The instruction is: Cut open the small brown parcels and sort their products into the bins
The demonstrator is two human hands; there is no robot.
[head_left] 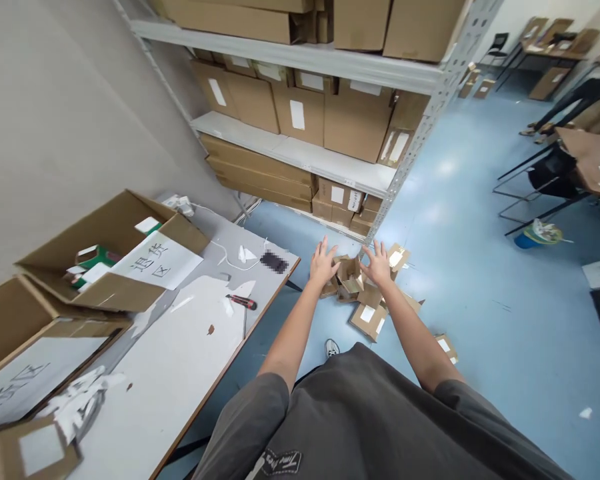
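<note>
- Nearest, on the left: white-topped worktable (175, 373), littered with torn white paper scraps (80, 397); at its near end, a labelled brown carton (30, 450).
- Farther along its left side: topless near carton (5, 317) and far carton (180, 230), both with handwritten paper signs; small green-and-white boxes (97, 267) inside the latter.
- By the table's right edge: red-and-black box cutter (241, 302), laid down, out of hand; beyond it, a pixelated dark object (273, 262), not identifiable.
- Centre: left hand (323, 262) and right hand (377, 265), both extended forward, fingers spread, released, nothing grasped; apparently clear of the cardboard below.
- Beyond and below, on the blue floor (480, 293): loose heap of opened cardboard cartons (367, 313).
- Stage, by judgement: opening of these cartons apparently done; heap ungathered, scraps uncleared.
- Farther: grey metal rack (300, 150) with rows of shelved cartons (300, 113), apparently sealed.
- Far right: blue-and-yellow bin (535, 237); beyond, a co-worker's dark-trousered legs (577, 100).
</note>
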